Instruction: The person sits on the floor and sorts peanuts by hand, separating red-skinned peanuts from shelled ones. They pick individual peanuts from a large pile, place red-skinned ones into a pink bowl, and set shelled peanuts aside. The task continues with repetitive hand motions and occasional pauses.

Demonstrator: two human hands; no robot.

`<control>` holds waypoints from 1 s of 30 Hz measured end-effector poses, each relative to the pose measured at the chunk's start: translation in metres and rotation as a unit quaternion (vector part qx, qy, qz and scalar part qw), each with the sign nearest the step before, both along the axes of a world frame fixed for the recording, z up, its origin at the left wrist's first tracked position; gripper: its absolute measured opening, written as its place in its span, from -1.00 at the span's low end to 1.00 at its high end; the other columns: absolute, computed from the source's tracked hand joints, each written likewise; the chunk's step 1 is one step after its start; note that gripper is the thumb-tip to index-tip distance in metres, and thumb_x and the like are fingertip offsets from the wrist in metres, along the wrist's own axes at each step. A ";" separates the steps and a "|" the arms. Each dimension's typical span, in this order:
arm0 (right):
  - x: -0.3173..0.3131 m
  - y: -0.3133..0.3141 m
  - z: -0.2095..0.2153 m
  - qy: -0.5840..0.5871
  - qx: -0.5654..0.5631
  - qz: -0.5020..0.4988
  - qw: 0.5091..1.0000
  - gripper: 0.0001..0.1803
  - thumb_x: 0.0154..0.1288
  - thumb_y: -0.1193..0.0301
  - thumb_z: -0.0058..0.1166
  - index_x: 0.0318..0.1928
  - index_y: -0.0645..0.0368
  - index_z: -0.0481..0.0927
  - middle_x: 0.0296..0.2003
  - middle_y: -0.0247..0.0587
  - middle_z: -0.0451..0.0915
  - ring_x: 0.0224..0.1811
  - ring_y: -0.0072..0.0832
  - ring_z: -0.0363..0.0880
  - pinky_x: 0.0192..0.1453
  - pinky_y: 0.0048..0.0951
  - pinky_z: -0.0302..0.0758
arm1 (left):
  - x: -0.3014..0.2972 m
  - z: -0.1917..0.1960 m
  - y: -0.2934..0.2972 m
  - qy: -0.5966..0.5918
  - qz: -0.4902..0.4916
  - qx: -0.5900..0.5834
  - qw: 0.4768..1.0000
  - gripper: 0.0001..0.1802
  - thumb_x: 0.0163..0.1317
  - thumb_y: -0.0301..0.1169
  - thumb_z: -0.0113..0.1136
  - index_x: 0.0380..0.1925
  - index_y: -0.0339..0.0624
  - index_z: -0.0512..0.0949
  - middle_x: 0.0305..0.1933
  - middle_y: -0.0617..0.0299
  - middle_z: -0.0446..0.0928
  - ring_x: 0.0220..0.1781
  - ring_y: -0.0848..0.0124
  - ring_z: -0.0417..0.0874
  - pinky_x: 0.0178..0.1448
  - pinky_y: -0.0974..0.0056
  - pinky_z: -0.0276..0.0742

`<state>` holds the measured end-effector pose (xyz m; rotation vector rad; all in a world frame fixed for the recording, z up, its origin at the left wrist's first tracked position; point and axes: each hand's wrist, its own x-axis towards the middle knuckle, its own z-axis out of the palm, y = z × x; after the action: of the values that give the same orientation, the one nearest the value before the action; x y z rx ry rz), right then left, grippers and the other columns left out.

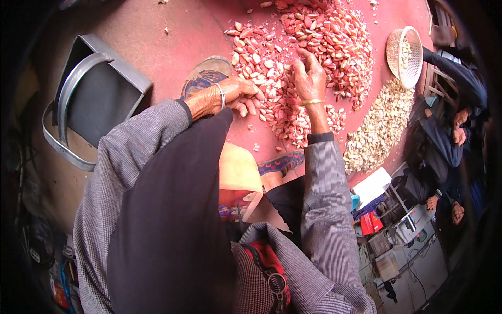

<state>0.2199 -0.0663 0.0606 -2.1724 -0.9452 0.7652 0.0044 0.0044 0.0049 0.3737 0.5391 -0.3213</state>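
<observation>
A spread of reddish-pink, clove-shaped pieces (334, 47), like unpeeled garlic cloves, covers the red floor in front of me, with loose white flakes among them. Over the pile's near left edge, my left hand (243, 97) has its fingers curled inward; anything inside them is hidden. It wears a pale bangle. My right hand (312, 78), with a yellowish band at the wrist, hovers over or touches the middle of the pile. Its thumb and forefinger stand apart, and I see nothing between them. To the right lies a pile of smaller, pale pieces (381, 128).
A white mesh basket (413, 57) holding some pale pieces tilts at the far right. On the left stands a dark, boxy container (107, 89) with a curved grey handle. My patterned shoe (204, 76) borders the pile. Other people's hands (459, 131) show at the right.
</observation>
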 end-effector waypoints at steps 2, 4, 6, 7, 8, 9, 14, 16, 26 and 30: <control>0.006 0.006 -0.009 -0.034 -0.029 0.002 0.999 -0.58 0.31 0.41 0.12 0.17 0.22 0.56 -0.31 -0.26 0.63 -0.30 -0.55 0.58 -0.12 -0.44 0.55 | 0.000 0.004 0.000 0.004 0.008 0.001 1.000 -0.66 0.49 -0.31 0.00 -0.02 -0.44 0.50 -0.22 -0.02 0.61 -0.31 0.25 0.74 -0.40 0.30 0.71; 0.006 0.019 -0.021 -0.098 -0.014 0.019 0.995 -0.58 0.30 0.38 0.14 0.15 0.20 0.57 -0.31 -0.17 0.67 -0.29 -0.51 0.62 -0.11 -0.40 0.56 | 0.000 0.008 0.001 0.007 0.018 0.004 1.000 -0.74 0.44 -0.44 0.02 -0.02 -0.43 0.49 -0.22 0.01 0.60 -0.31 0.27 0.73 -0.38 0.32 0.71; 0.004 0.025 -0.026 -0.126 -0.012 0.013 0.992 -0.61 0.29 0.36 0.18 0.12 0.18 0.58 -0.31 -0.16 0.69 -0.30 -0.48 0.63 -0.13 -0.39 0.56 | 0.000 0.010 0.001 0.007 0.000 0.026 1.000 -0.76 0.42 -0.49 -0.01 -0.02 -0.42 0.49 -0.24 0.03 0.59 -0.32 0.29 0.73 -0.39 0.33 0.71; 0.003 0.028 -0.028 -0.133 -0.020 0.004 0.991 -0.62 0.28 0.35 0.19 0.09 0.17 0.60 -0.32 -0.17 0.69 -0.31 -0.48 0.64 -0.15 -0.39 0.56 | 0.001 0.012 0.002 0.005 -0.009 0.040 0.999 -0.77 0.41 -0.52 -0.02 -0.02 -0.42 0.49 -0.24 0.05 0.58 -0.33 0.30 0.73 -0.39 0.34 0.71; 0.002 0.030 -0.029 -0.136 -0.036 -0.011 0.990 -0.64 0.28 0.34 0.21 0.07 0.17 0.61 -0.33 -0.17 0.70 -0.32 -0.48 0.65 -0.17 -0.39 0.55 | 0.000 0.012 0.002 0.003 -0.015 0.038 0.999 -0.77 0.38 -0.59 -0.05 -0.02 -0.42 0.48 -0.29 0.08 0.57 -0.36 0.33 0.72 -0.43 0.35 0.70; 0.001 0.032 -0.030 -0.147 -0.031 -0.006 0.989 -0.67 0.28 0.34 0.20 0.02 0.16 0.61 -0.35 -0.14 0.70 -0.32 -0.38 0.67 -0.17 -0.33 0.56 | 0.000 0.013 0.002 0.002 -0.017 0.038 0.999 -0.77 0.38 -0.59 -0.05 -0.02 -0.42 0.48 -0.30 0.08 0.57 -0.37 0.33 0.72 -0.44 0.35 0.70; 0.002 0.037 -0.031 -0.165 -0.045 -0.005 0.985 -0.78 0.26 0.31 0.20 -0.15 0.14 0.65 -0.46 -0.10 0.68 -0.41 -0.24 0.70 -0.23 -0.24 0.57 | 0.000 0.015 0.004 -0.014 -0.020 0.028 0.999 -0.76 0.40 -0.58 -0.07 -0.01 -0.43 0.47 -0.33 0.04 0.60 -0.43 0.28 0.72 -0.47 0.34 0.70; 0.003 0.036 -0.033 -0.131 -0.045 -0.015 0.990 -0.77 0.24 0.31 0.23 -0.17 0.17 0.65 -0.49 -0.16 0.67 -0.45 -0.36 0.65 -0.28 -0.31 0.55 | -0.001 0.015 0.005 -0.016 -0.018 0.021 0.999 -0.76 0.42 -0.55 -0.08 0.00 -0.43 0.46 -0.32 0.00 0.61 -0.43 0.24 0.73 -0.48 0.34 0.70; -0.017 -0.004 -0.015 0.231 -0.009 -0.139 0.963 -0.77 0.30 0.39 0.30 -0.17 0.28 0.61 -0.48 -0.39 0.61 -0.57 -0.75 0.44 -0.51 -0.68 0.35 | 0.000 0.003 0.001 -0.029 0.048 -0.047 0.997 -0.56 0.56 -0.19 -0.19 0.00 -0.42 0.45 -0.27 -0.12 0.64 -0.38 0.11 0.76 -0.44 0.24 0.72; -0.031 -0.014 0.006 0.270 -0.028 -0.116 0.955 -0.77 0.32 0.40 0.29 -0.13 0.24 0.57 -0.43 -0.40 0.61 -0.49 -0.75 0.48 -0.43 -0.69 0.40 | 0.002 -0.003 0.001 -0.046 0.067 -0.092 0.992 -0.44 0.56 -0.02 -0.22 -0.01 -0.40 0.47 -0.24 -0.12 0.64 -0.33 0.10 0.76 -0.43 0.22 0.72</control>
<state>0.1889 -0.0803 0.0668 -1.9154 -0.3836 1.1922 0.0060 0.0056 0.0021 0.1721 0.4378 -0.2210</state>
